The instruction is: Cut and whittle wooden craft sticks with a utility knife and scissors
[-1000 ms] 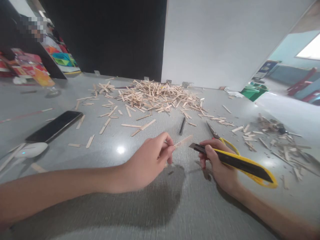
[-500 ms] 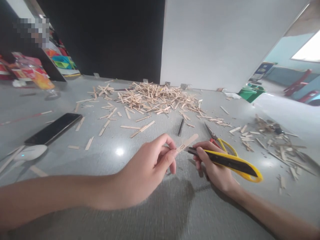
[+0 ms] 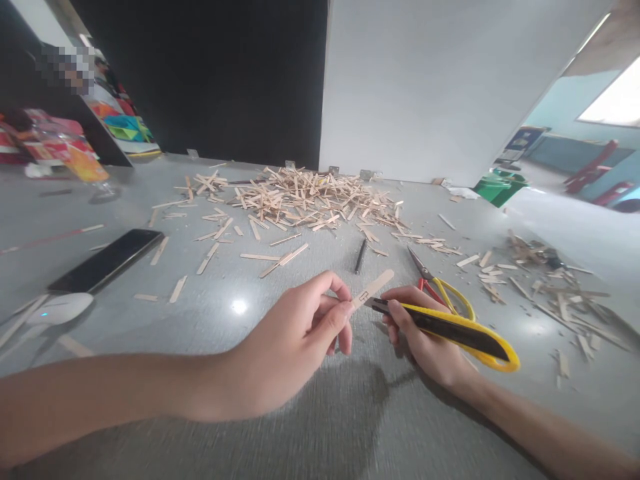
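The utility knife (image 3: 450, 325), gripped in the right hand (image 3: 425, 337), has closed in; its tip now meets the popsicle stick (image 3: 371, 289) pinched by left-hand fingers (image 3: 334, 319).

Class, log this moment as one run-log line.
left hand: pinches wooden stick | right hand: grips utility knife, tip at stick | scissors behind on table

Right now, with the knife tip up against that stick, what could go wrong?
The utility knife tip meets the wooden stick very near the left hand fingertips; a slip could cut them. The stick is pinched only at one end, in the air, so it may twist or snap under the blade. The scissors lie just behind the right hand and could be bumped.
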A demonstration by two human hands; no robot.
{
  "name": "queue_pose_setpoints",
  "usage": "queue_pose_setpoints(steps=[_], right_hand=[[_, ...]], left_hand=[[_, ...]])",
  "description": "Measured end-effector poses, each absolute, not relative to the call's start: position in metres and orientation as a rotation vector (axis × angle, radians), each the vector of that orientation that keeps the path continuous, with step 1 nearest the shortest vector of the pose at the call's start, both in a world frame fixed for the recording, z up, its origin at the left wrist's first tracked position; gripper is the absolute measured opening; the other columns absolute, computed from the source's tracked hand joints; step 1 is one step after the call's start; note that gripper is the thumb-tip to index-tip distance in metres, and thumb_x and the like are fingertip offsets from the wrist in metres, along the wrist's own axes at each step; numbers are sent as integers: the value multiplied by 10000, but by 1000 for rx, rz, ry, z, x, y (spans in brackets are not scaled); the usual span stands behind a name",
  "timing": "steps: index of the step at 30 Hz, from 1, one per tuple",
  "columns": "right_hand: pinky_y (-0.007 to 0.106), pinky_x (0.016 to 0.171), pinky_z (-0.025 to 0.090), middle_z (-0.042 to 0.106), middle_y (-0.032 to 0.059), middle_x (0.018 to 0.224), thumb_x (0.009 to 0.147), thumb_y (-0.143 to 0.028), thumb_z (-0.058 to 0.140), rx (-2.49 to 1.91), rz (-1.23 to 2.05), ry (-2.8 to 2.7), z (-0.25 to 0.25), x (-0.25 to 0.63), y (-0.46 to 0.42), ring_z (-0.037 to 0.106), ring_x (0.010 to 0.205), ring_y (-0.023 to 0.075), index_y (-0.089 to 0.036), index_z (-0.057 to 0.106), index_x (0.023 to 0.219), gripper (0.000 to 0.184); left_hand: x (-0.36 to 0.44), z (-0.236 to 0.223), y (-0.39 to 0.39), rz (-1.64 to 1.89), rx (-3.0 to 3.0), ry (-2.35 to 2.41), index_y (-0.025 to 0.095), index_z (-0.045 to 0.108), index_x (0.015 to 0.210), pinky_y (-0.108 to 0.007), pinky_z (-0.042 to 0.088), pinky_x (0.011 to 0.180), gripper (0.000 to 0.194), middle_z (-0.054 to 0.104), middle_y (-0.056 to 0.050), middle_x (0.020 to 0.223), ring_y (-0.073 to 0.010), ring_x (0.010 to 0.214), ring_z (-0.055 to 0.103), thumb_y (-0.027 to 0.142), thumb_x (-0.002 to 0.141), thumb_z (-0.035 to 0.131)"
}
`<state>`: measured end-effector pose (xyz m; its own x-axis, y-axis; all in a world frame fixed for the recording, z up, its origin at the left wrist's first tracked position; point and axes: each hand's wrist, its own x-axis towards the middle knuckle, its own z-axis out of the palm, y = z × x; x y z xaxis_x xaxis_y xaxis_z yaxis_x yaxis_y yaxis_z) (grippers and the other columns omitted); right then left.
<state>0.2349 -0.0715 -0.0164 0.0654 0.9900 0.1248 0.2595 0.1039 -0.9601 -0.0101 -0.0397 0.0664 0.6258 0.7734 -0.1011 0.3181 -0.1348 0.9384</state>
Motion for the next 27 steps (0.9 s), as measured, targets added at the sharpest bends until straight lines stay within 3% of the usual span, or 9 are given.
queue_pose_setpoints(steps=[5,8,12,16,22,27], right_hand=[[225,385,434,651,-39,661,992,-499,689,-1331,818,-1347,-18,240,-74,546,436,117,-257,669,1079,258],[251,447,487,674,-31,663,976,-455,715,-1326,650,-1433,-15,243,-76,606,490,143,-258,691,1105,236],[269,498,529,758,-11,728,1030,-383,631,-1286,853,-1704,-10,244,-77,670,520,152,-252,695,1195,220],[319,624,544,778,4,758,1052,-328,589,-1156,750,-2119,-12,245,-75,728,647,180,-254,753,1131,197],[305,646,511,786,-11,858,1054,-286,598,-1066,696,-2170,-17,245,-73,720,694,153,-280,720,1242,224],[303,632,499,784,-15,846,1050,-269,589,-1104,672,-2193,-15,243,-74,718,685,146,-262,724,1182,189]], left_hand=[[-8,61,-25,410,1692,927,260,554,1080,-250,391,553,217,638,55,731,-120,607,516,449,1097,450],[-5,50,-1,226,1736,939,214,583,966,-238,363,521,233,599,47,680,-109,552,489,400,1068,485],[-4,30,28,-107,1804,731,177,608,773,-227,400,534,305,631,10,667,-97,514,503,336,1022,529],[-4,20,37,-139,1808,722,176,639,771,-216,385,507,277,618,17,644,-93,487,495,314,1001,569],[-3,21,36,-171,1832,731,168,641,763,-216,379,506,276,640,11,670,-84,485,501,277,1005,566],[-2,19,37,-161,1861,730,167,642,767,-217,380,525,278,646,17,678,-78,487,501,270,1011,559]])
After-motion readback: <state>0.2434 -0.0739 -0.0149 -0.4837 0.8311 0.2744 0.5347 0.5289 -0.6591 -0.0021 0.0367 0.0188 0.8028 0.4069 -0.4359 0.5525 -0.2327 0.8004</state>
